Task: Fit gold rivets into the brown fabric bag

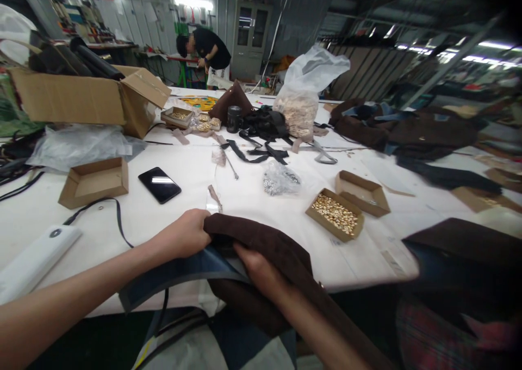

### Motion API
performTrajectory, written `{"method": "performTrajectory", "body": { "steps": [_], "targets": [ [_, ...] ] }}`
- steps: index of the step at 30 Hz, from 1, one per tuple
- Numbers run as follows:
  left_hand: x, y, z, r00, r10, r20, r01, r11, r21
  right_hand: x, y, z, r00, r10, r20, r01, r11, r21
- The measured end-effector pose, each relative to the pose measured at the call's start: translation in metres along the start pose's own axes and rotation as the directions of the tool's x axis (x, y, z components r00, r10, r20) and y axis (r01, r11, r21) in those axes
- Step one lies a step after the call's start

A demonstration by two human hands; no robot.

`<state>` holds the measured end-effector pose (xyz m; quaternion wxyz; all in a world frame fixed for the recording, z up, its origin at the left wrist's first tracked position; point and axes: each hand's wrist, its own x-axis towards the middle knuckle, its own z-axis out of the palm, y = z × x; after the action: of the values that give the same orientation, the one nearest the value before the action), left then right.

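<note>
A dark brown fabric piece with a blue panel hangs over the near edge of the table. My left hand is closed on its upper left corner. My right hand grips the same piece further right, with the fingers tucked under the brown fold, so the fingertips are hidden. The lower part of the piece drapes below the table edge toward my lap. Just beyond the hands lies a small brownish strip on the white table.
A phone and an open carton tray lie to the left. A small box of gold-coloured metal pieces stands right, beside another tray. Black straps lie farther back. A person bends over a far bench.
</note>
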<state>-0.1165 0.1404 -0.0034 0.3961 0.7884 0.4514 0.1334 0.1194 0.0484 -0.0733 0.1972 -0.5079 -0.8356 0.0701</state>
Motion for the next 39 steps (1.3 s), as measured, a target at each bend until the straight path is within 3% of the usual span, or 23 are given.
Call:
{"method": "performTrajectory", "body": {
  "steps": [7,12,16,22,29,33,39],
  "targets": [
    [-0.007,-0.010,0.003,1.000,-0.012,-0.022,0.011,0.999,-0.042,0.002,-0.004,-0.007,0.998,0.059,0.016,-0.059,0.998,-0.035],
    [0.005,-0.017,0.004,0.998,-0.060,-0.003,0.060,0.997,-0.047,0.008,-0.004,-0.005,0.999,0.051,-0.015,-0.052,0.998,-0.025],
    [0.009,-0.007,-0.003,0.999,-0.051,0.001,0.051,0.998,-0.034,0.010,-0.002,-0.008,0.997,0.060,-0.040,-0.059,0.998,0.017],
    [-0.004,0.014,-0.010,0.997,0.021,0.067,-0.020,1.000,-0.016,0.002,0.009,0.001,0.994,0.101,-0.047,-0.099,0.994,0.043],
    [-0.003,0.021,-0.007,0.994,0.033,0.104,-0.033,0.999,0.002,0.010,0.005,0.001,0.982,0.166,-0.086,-0.152,0.976,0.157],
    [-0.004,0.026,-0.006,0.995,0.020,0.094,-0.020,1.000,0.000,0.005,-0.002,-0.002,0.987,0.136,-0.086,-0.126,0.986,0.110],
    [-0.009,0.029,-0.001,0.994,-0.028,0.105,0.028,1.000,0.001,-0.001,-0.008,-0.004,0.977,0.105,-0.186,-0.098,0.994,0.048]
  ]
}}
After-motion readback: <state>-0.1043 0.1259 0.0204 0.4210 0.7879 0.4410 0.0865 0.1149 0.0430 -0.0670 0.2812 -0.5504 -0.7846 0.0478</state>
